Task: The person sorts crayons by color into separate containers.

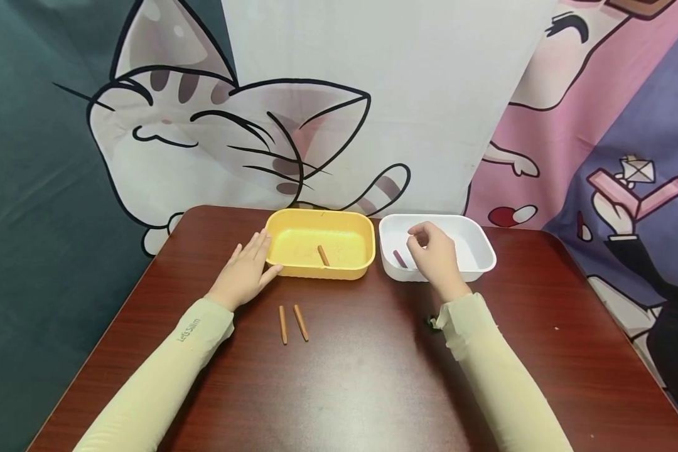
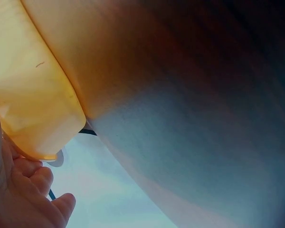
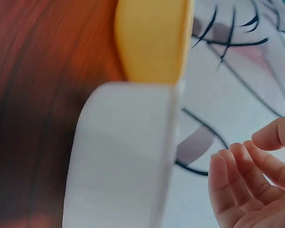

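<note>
My left hand rests against the left end of the yellow basin, its fingers straight along the rim. An orange-brown crayon lies inside that basin. Over the white basin hovers my right hand, fingers loosely bent. In the right wrist view a small gap shows between thumb and fingertips, with nothing held there. A purple crayon lies in the white basin, left of this hand. Two orange-brown crayons, a left one and a right one, lie side by side on the table.
Both basins stand side by side at the back of the dark red-brown table. Directly behind the table hangs a cloth printed with a cartoon cat. A dark object shows beneath my right wrist.
</note>
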A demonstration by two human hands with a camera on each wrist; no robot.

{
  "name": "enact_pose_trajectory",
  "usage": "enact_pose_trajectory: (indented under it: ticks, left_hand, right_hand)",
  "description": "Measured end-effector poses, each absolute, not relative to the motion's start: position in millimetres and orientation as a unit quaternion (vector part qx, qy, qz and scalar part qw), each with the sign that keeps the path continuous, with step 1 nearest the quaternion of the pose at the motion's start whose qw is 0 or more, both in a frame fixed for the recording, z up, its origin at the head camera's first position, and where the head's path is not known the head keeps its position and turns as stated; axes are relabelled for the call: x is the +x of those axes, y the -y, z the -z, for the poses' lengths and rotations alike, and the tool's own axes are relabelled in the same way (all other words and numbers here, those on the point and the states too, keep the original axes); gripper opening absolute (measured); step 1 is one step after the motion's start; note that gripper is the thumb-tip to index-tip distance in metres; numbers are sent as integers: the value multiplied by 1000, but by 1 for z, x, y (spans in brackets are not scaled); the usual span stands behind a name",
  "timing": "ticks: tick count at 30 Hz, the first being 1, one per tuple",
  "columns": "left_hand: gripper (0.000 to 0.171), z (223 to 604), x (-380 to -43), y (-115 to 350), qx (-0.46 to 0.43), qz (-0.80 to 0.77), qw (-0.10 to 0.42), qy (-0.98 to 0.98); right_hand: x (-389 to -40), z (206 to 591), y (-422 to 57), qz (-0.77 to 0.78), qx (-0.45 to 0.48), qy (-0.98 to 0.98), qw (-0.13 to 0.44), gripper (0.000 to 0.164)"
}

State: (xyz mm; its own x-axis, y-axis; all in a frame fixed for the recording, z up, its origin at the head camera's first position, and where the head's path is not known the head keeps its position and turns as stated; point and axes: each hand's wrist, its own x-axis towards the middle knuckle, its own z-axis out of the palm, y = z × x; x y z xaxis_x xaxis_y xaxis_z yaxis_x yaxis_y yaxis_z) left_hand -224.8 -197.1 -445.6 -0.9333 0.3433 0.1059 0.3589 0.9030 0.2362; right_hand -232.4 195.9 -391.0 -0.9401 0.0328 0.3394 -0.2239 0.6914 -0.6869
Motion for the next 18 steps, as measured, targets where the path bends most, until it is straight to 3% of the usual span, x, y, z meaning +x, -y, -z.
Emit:
enact_pose_trajectory:
  ticks: [6, 18]
  left_hand:
    - [80, 446, -225, 196, -179, 127, 29, 975]
    - [80, 446, -224, 196, -179, 123, 29, 976]
  right_hand:
    - [-208, 391, -175, -432, 67, 881, 181, 18]
    - [-175, 419, -126, -471, 149, 859, 132, 16]
